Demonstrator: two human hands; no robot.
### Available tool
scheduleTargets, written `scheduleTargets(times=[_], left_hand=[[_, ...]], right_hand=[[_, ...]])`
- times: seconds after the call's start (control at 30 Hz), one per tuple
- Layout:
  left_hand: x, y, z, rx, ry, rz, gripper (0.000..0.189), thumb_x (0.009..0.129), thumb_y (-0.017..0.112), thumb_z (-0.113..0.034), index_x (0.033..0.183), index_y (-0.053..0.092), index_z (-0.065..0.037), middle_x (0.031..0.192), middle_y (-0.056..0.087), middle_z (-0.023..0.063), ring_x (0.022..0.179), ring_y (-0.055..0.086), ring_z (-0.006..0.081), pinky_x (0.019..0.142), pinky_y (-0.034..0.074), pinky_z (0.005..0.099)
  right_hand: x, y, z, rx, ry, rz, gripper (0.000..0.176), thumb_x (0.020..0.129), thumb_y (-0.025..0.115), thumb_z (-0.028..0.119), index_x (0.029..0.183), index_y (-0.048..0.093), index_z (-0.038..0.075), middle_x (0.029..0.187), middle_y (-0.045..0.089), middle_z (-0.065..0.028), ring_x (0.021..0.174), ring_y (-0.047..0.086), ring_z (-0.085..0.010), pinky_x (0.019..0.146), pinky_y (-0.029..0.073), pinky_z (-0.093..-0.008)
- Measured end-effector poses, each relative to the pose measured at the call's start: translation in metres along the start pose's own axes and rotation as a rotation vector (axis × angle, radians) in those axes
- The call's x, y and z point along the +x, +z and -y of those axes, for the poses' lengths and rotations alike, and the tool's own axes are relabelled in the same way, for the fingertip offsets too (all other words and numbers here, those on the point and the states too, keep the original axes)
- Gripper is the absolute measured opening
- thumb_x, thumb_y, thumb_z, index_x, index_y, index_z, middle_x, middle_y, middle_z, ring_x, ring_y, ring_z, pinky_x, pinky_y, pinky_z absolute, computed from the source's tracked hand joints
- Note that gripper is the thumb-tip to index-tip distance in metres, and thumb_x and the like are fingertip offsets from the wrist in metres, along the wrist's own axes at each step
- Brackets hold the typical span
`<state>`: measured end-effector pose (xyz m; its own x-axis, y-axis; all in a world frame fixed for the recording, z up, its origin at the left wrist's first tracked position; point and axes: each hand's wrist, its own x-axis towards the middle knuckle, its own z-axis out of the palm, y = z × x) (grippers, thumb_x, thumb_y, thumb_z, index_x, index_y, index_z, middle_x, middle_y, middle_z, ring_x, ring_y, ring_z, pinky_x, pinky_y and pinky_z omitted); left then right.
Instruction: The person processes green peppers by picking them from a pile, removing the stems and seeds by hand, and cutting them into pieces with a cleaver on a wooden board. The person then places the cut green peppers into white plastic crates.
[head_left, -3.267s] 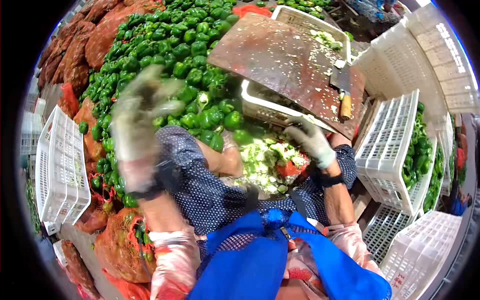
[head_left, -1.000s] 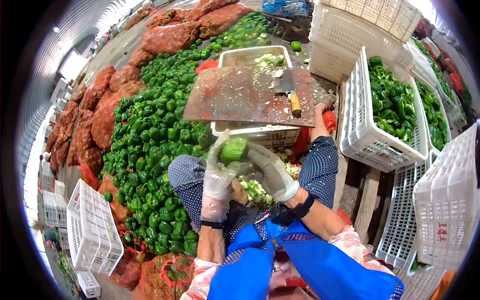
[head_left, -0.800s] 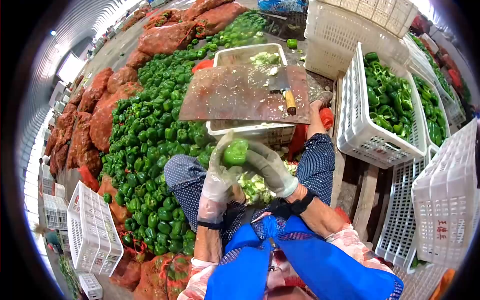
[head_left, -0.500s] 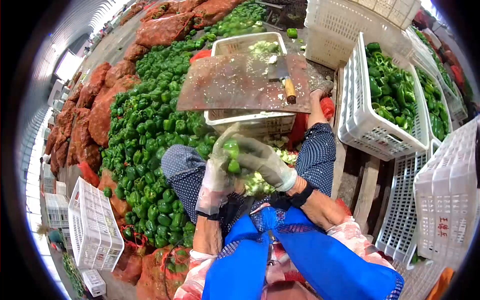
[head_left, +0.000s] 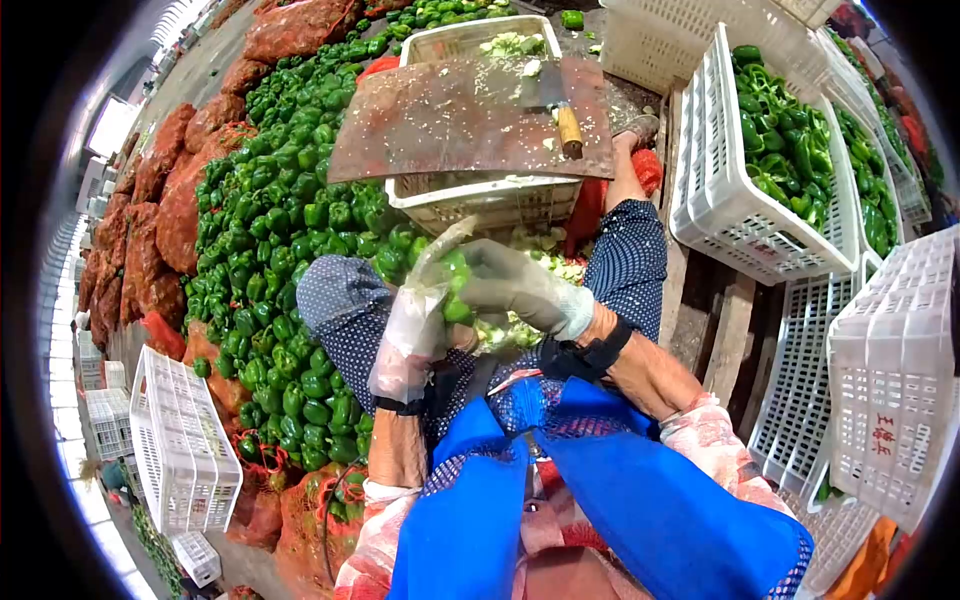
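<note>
Both hands are in pale work gloves and meet above my lap. My left hand (head_left: 418,315) is closed round a green bell pepper (head_left: 457,283), its thumb side pointing up and away. My right hand (head_left: 520,290) reaches in from the other side with its bent fingers on the same pepper. Motion blurs the fingertips, and part of the pepper is hidden by them. Pale green pepper scraps (head_left: 507,335) lie below the hands. Beyond them, a knife (head_left: 569,130) with a wooden handle rests on a brown board (head_left: 440,120) sprinkled with bits.
The board lies across a white crate (head_left: 485,205). A large heap of green peppers (head_left: 290,240) spreads on the left, with red mesh sacks (head_left: 160,240) behind it. At right stands a white crate of peppers (head_left: 785,160); stacked crates (head_left: 890,380) are nearer. Another crate (head_left: 185,440) sits at left.
The view has tilted and shifted slightly, so the board and crates appear higher. Both hands stay together at the pepper, with the right fingers moved a little on it.
</note>
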<state>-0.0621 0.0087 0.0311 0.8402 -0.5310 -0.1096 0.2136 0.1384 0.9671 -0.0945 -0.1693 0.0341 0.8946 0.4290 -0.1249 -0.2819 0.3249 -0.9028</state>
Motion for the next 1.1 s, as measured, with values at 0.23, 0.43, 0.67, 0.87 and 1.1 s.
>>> scheduleTargets(times=[0.23,0.43,0.67,0.87,1.1], left_hand=[[0.006,-0.008,0.012,0.365,0.068,-0.011,0.048,0.097,0.056,-0.025,0.139,0.048,-0.004,0.139,0.053,0.0096,0.127,0.049,0.021,0.107,0.039,0.0339],[0.024,-0.031,0.022,0.087,0.124,-0.01,0.046,0.096,0.056,-0.022,0.138,0.049,-0.003,0.136,0.054,0.0108,0.116,0.056,0.0202,0.096,0.049,0.0324],[0.013,-0.031,0.023,-0.424,0.028,-0.087,0.061,0.092,0.058,-0.04,0.138,0.048,-0.001,0.113,0.063,0.0118,0.102,0.063,0.0236,0.086,0.055,0.035],[0.021,-0.017,0.038,-0.181,0.05,-0.201,0.06,0.094,0.052,-0.04,0.143,0.043,-0.006,0.119,0.06,0.0076,0.103,0.062,0.0212,0.084,0.056,0.0337],[0.015,-0.003,0.023,-0.465,-0.051,0.048,0.074,0.088,0.059,-0.049,0.146,0.037,-0.009,0.139,0.05,0.018,0.12,0.057,0.0324,0.086,0.059,0.0452]], right_hand=[[0.015,-0.008,-0.01,-0.488,-0.012,-0.151,0.059,0.081,0.071,0.043,0.115,0.058,-0.003,0.103,0.064,-0.0176,0.098,0.062,-0.0245,0.081,0.049,-0.0368],[0.022,-0.034,-0.022,-1.193,-0.042,-0.332,0.055,0.082,0.064,0.047,0.116,0.056,0.005,0.107,0.063,-0.0208,0.098,0.063,-0.0373,0.085,0.05,-0.0469],[0.012,-0.03,-0.012,-0.975,-0.215,-0.151,0.051,0.088,0.063,0.039,0.128,0.055,0.009,0.117,0.058,-0.0199,0.103,0.062,-0.0374,0.084,0.052,-0.0451],[0.015,-0.008,-0.034,-1.215,-0.292,-0.105,0.047,0.086,0.066,0.032,0.125,0.058,0.007,0.112,0.063,-0.0159,0.094,0.064,-0.0321,0.08,0.053,-0.0416],[-0.014,-0.027,0.013,0.089,-0.077,0.017,0.043,0.09,0.067,0.016,0.131,0.058,0.006,0.106,0.068,-0.0026,0.089,0.062,-0.0081,0.072,0.052,-0.0233]])
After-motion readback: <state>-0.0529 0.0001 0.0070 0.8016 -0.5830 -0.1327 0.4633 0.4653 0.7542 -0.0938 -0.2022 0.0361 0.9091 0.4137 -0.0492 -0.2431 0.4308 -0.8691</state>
